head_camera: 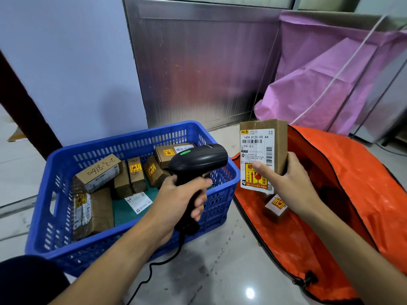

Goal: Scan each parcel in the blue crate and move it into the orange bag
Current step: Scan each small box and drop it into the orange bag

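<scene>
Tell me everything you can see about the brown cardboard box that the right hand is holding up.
The small brown cardboard box stands upright in the air over the open orange bag, its labelled face turned to the camera. A white shipping label with barcodes and a yellow-and-red fragile sticker cover that face. The right hand grips its lower part, thumb on the sticker.

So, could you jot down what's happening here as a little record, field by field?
right hand: holds a cardboard parcel upright, label facing the camera
left hand: grips a black scanner, pointed toward that parcel
blue crate: several parcels left inside, plus a loose label
orange bag: lies open, one small parcel inside
behind: pink bag against a metal wall
</scene>
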Action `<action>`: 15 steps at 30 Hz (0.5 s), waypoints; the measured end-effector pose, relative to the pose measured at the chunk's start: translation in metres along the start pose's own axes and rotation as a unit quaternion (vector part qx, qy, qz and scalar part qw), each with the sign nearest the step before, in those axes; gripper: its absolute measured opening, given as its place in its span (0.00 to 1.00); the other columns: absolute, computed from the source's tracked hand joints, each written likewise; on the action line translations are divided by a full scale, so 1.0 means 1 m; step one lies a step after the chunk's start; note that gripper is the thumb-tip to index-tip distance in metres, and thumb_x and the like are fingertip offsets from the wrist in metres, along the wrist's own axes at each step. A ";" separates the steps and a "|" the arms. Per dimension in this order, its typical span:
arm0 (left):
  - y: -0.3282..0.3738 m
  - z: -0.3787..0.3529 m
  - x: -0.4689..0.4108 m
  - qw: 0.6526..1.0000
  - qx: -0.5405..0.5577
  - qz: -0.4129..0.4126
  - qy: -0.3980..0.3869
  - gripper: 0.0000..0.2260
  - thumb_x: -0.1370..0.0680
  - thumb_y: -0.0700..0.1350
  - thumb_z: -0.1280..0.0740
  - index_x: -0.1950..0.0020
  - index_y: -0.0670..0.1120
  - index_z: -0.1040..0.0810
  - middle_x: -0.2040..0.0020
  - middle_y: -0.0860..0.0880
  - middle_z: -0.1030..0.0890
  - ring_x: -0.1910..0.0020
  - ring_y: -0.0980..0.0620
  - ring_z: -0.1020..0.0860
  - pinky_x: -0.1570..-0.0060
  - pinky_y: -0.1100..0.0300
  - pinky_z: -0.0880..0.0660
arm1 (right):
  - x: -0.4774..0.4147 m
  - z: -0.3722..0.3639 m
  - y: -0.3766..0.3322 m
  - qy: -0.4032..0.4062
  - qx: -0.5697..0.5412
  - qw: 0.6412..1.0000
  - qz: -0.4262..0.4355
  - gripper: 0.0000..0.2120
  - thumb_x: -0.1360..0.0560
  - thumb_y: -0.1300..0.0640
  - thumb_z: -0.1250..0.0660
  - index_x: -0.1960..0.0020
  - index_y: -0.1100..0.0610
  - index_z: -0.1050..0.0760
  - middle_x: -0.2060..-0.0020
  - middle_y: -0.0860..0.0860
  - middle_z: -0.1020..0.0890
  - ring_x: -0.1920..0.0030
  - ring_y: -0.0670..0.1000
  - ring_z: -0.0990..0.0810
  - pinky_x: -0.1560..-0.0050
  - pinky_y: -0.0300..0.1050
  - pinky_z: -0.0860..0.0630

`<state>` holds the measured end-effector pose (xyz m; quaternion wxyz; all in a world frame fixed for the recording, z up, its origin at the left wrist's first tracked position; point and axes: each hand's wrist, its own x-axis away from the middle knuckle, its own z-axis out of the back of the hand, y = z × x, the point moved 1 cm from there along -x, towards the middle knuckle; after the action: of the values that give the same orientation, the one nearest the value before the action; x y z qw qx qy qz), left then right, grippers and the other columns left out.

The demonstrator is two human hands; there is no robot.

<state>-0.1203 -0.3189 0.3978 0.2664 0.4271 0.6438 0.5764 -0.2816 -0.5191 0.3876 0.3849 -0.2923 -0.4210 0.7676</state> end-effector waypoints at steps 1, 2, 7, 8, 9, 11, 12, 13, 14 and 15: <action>0.000 0.000 0.000 1.000 0.000 -0.001 0.000 0.16 0.20 0.42 0.30 0.68 0.47 0.24 0.72 0.46 0.31 0.76 0.50 0.34 0.71 0.57 0.30 | 0.000 0.000 0.000 0.000 0.000 1.000 0.000 0.29 0.29 0.36 0.27 0.36 0.48 0.29 0.46 0.38 0.17 0.47 0.40 0.16 0.50 0.41 0.21; 0.000 0.000 0.000 1.000 -0.001 0.000 0.000 0.16 0.20 0.42 0.30 0.68 0.47 0.24 0.72 0.46 0.31 0.76 0.50 0.34 0.71 0.57 0.29 | 0.000 0.000 0.001 -0.001 0.002 1.000 0.001 0.29 0.29 0.35 0.27 0.36 0.48 0.29 0.46 0.38 0.17 0.47 0.41 0.16 0.49 0.42 0.20; 0.000 0.000 0.000 1.000 0.001 -0.001 0.000 0.17 0.20 0.42 0.30 0.69 0.49 0.22 0.72 0.46 0.30 0.76 0.51 0.33 0.71 0.57 0.29 | 0.000 0.000 -0.001 -0.002 0.006 1.000 0.004 0.28 0.28 0.37 0.27 0.35 0.48 0.30 0.47 0.37 0.18 0.48 0.40 0.16 0.51 0.39 0.21; 0.000 0.000 0.000 1.000 0.001 -0.001 0.001 0.16 0.20 0.42 0.30 0.68 0.48 0.23 0.72 0.46 0.30 0.76 0.51 0.34 0.71 0.57 0.29 | 0.000 0.000 -0.001 -0.003 0.006 1.000 0.003 0.27 0.28 0.37 0.27 0.35 0.48 0.30 0.47 0.36 0.18 0.48 0.40 0.16 0.51 0.38 0.21; 0.000 0.000 0.000 1.000 0.002 -0.002 0.003 0.15 0.20 0.42 0.30 0.67 0.46 0.23 0.72 0.46 0.30 0.76 0.50 0.34 0.71 0.57 0.30 | 0.000 0.000 0.000 -0.005 0.005 1.000 0.002 0.27 0.28 0.37 0.27 0.36 0.48 0.30 0.48 0.36 0.18 0.49 0.39 0.16 0.51 0.38 0.21; 0.000 0.000 -0.001 1.000 0.005 -0.006 0.006 0.13 0.20 0.42 0.30 0.64 0.43 0.25 0.72 0.46 0.31 0.76 0.50 0.34 0.72 0.57 0.30 | 0.001 0.000 0.002 -0.006 0.009 1.000 -0.001 0.29 0.29 0.36 0.27 0.36 0.48 0.31 0.48 0.36 0.18 0.50 0.39 0.16 0.50 0.40 0.19; 0.000 0.001 -0.002 1.000 0.009 -0.006 0.006 0.12 0.21 0.42 0.29 0.63 0.43 0.26 0.72 0.46 0.31 0.76 0.50 0.35 0.72 0.56 0.31 | 0.001 0.000 0.003 -0.006 0.014 1.000 -0.005 0.29 0.30 0.35 0.27 0.36 0.48 0.31 0.47 0.36 0.18 0.50 0.39 0.16 0.50 0.42 0.18; -0.002 0.002 -0.002 1.000 0.013 -0.007 0.007 0.12 0.21 0.43 0.28 0.63 0.43 0.26 0.72 0.45 0.32 0.76 0.50 0.35 0.72 0.56 0.31 | 0.002 -0.001 0.006 -0.007 0.023 1.000 -0.009 0.29 0.30 0.34 0.27 0.36 0.48 0.31 0.47 0.37 0.18 0.51 0.40 0.15 0.49 0.45 0.17; -0.003 0.002 -0.004 1.000 0.014 -0.009 0.003 0.13 0.23 0.43 0.26 0.64 0.43 0.26 0.72 0.45 0.32 0.76 0.49 0.35 0.72 0.57 0.32 | 0.003 0.001 0.008 -0.002 0.031 0.999 -0.015 0.29 0.30 0.33 0.27 0.37 0.47 0.30 0.47 0.38 0.17 0.51 0.41 0.15 0.48 0.49 0.17; -0.004 0.002 -0.004 1.000 0.017 -0.012 0.005 0.13 0.24 0.43 0.25 0.64 0.43 0.26 0.72 0.45 0.32 0.77 0.49 0.36 0.72 0.57 0.32 | 0.003 0.002 0.012 0.001 0.038 0.999 -0.021 0.29 0.30 0.32 0.26 0.38 0.47 0.30 0.47 0.39 0.17 0.51 0.42 0.15 0.47 0.52 0.17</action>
<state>-0.1174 -0.3207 0.3929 0.2629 0.4212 0.6594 0.5644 -0.2889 -0.5213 0.3774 0.4123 -0.2695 -0.3971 0.7744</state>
